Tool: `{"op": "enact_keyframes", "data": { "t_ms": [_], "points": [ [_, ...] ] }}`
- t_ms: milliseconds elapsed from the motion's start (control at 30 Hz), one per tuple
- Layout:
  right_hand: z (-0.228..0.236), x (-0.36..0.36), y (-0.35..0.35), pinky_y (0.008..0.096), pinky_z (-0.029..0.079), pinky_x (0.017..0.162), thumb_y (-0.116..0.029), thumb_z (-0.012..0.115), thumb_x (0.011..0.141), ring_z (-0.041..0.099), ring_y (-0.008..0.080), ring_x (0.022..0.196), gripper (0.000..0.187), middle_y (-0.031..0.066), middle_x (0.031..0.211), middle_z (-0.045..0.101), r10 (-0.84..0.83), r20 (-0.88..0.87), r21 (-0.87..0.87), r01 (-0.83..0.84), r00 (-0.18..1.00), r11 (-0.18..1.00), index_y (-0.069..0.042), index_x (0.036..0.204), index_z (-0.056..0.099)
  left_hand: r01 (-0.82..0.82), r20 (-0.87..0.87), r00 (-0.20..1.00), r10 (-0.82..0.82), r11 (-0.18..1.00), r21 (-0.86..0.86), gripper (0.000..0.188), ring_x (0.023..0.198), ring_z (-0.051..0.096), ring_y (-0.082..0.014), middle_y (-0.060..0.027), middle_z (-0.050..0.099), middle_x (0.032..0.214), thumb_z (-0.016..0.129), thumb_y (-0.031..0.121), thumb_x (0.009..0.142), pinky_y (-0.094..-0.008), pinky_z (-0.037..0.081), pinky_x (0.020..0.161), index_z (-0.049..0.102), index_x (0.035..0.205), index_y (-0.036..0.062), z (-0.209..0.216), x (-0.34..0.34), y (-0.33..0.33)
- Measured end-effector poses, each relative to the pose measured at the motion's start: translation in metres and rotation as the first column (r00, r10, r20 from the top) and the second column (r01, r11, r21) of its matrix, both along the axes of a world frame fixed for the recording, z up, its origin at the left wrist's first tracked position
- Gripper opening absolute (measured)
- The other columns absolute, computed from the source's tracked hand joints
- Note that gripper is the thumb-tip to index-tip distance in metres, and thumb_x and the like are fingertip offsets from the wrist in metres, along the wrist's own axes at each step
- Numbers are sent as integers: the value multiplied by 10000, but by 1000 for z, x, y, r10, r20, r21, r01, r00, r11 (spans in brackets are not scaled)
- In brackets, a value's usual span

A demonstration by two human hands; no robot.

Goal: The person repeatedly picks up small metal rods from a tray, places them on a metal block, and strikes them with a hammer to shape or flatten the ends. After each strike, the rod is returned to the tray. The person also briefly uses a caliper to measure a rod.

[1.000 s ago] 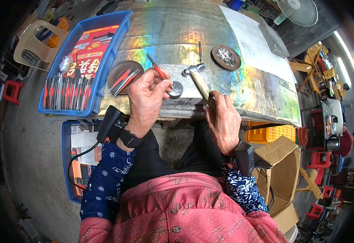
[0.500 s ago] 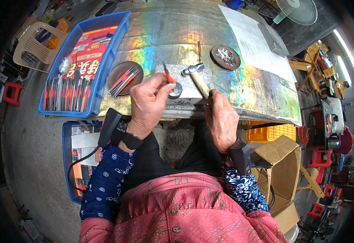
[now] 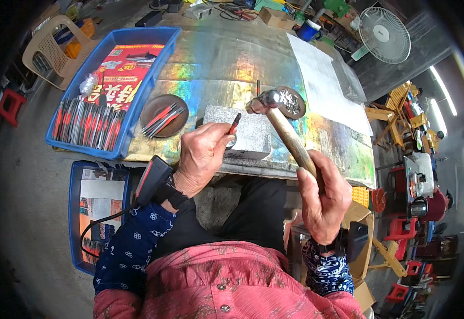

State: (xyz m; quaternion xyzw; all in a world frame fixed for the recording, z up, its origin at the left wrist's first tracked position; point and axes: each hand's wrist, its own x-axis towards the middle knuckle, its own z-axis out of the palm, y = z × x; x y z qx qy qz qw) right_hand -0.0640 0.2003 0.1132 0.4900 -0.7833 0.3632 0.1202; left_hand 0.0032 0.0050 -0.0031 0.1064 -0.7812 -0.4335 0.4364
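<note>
Your left hand (image 3: 201, 157) pinches red-and-black stick (image 3: 235, 123) over block (image 3: 253, 133), likely to steady it; contact with block unclear. Your right hand (image 3: 325, 199) grips hammer (image 3: 289, 134) low on handle, probably for leverage, head apparently raised. More sticks (image 3: 163, 120) lie in brown dish (image 3: 154, 105) left of block, seemingly for easy left-hand reach.

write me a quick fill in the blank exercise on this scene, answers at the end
1. The right hand grips a wooden-handled ____.
2. The thin tool in the left hand is black and ____.
3. The tray on the table is ____.
4. The fan shows at the picture's upper ____.

Missing words: hammer; red; blue; right.
</note>
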Motion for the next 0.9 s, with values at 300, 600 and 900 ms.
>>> {"op": "enact_keyframes", "data": {
  "t_ms": [300,600,900],
  "points": [
    [25,13,4,230,430,582,-82,571,887,536,94,629,280,47,770,625,3,22,-11,-3,1000,1000,64,1122,616,-16,41,999,17,999,-32,117,751,685,-257,-151,687,842,672,-16,814,-314,516,647,660,929,-34,1,2,0],
    [24,2,-7,290,490,605,-41,636,880,618,204,618,283,175,778,646,21,170,162,-49,985,986,44,1147,603,-35,38,999,37,997,-64,125,748,684,-280,-162,684,847,682,1,812,-326,516,641,659,927,-38,2,1,-1],
    [40,7,5,249,399,531,-110,540,894,499,109,561,292,44,704,574,24,-29,-312,-32,999,949,89,1095,613,-5,60,998,7,1000,-30,109,752,681,-273,-161,683,841,663,-11,815,-323,514,652,662,921,-37,2,2,1]
  ]
}}
